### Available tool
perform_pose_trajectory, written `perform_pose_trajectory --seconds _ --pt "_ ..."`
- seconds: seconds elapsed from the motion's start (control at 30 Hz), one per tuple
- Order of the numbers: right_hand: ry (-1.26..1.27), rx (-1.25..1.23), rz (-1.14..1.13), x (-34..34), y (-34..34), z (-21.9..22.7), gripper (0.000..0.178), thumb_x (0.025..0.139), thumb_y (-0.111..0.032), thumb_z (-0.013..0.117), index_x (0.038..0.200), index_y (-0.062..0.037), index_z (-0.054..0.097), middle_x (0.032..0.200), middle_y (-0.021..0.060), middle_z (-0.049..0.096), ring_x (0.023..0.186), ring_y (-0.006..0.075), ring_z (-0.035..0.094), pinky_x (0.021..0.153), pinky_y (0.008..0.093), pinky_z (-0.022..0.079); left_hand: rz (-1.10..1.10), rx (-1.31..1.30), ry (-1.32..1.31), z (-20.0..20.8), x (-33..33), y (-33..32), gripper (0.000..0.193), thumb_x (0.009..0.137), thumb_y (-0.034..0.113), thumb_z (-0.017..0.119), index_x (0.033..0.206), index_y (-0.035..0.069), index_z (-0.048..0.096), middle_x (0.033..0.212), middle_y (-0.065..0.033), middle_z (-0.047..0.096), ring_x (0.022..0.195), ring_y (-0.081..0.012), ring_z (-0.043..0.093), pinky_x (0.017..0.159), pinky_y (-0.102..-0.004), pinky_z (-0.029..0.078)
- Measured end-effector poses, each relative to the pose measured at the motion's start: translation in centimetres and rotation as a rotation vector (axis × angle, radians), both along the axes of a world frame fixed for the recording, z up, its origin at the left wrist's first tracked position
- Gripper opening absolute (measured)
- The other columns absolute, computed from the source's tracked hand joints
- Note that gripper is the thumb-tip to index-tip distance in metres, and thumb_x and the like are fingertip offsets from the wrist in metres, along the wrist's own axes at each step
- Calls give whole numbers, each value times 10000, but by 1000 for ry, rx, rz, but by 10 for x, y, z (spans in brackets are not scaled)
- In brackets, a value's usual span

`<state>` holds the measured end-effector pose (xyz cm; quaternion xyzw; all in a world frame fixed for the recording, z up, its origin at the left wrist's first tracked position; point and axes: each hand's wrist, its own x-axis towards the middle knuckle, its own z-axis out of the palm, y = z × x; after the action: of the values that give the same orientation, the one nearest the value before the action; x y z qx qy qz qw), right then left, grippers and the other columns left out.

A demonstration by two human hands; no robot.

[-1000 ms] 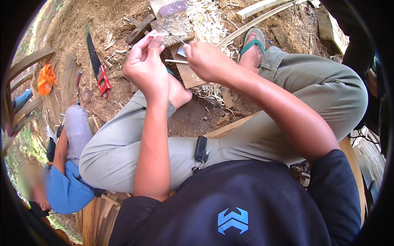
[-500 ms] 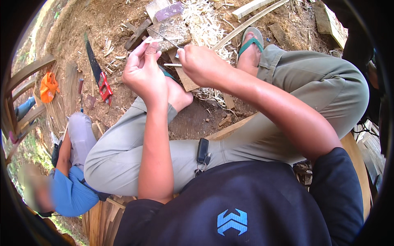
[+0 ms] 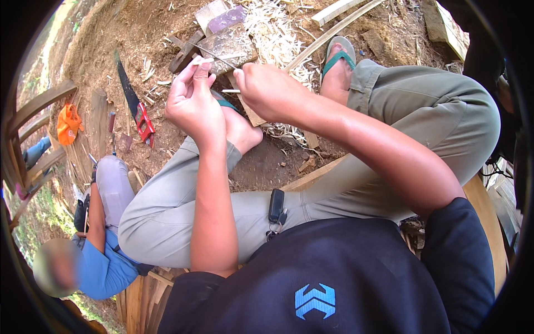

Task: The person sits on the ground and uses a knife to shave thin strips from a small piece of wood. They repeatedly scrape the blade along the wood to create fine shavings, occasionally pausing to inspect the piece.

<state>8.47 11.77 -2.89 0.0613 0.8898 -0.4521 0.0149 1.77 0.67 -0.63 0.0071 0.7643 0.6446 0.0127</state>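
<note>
My left hand (image 3: 194, 106) is closed, with thumb and fingertips pinching a small pale sliver of wood (image 3: 204, 60). My right hand (image 3: 270, 92) is a fist around a thin knife; its narrow dark blade (image 3: 218, 58) reaches out past the left fingertips. The knife's handle is hidden in the fist. A pale stick end (image 3: 230, 91) juts from the lower side of that fist; whether it belongs to the knife I cannot tell. Beyond the hands lies a worn wooden block (image 3: 228, 44), near the blade.
Wood shavings (image 3: 272, 33) cover the ground ahead. A red-handled handsaw (image 3: 136, 106) lies to the left. Long wooden strips (image 3: 334, 36) stretch at the upper right. A person in blue (image 3: 105, 267) sits at the left, near an orange bag (image 3: 69, 123). Keys (image 3: 275, 211) rest on my lap.
My left fingertips have dropped slightly, and the blade has shifted a little downward with the right fist. The person at the left has moved an arm. Both my grips stay the same.
</note>
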Motion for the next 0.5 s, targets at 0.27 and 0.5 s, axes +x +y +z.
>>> perform_pose_trajectory --seconds 0.27,0.5 --pt "-19 87 51 0 1 -6 303 954 -122 405 817 86 577 748 291 623 727 456 644 677 533 521 2 -22 19 3 -8 -2 194 884 57 711 994 -98 669 921 -128 706 801 -142 684 679 -247 593" --pt "-53 107 38 2 7 -5 310 959 -127 407 854 92 599 747 276 633 760 457 651 701 537 524 -13 -37 -15 5 -2 0 235 891 45 697 1067 -102 647 998 -148 693 881 -180 689 729 -264 598"
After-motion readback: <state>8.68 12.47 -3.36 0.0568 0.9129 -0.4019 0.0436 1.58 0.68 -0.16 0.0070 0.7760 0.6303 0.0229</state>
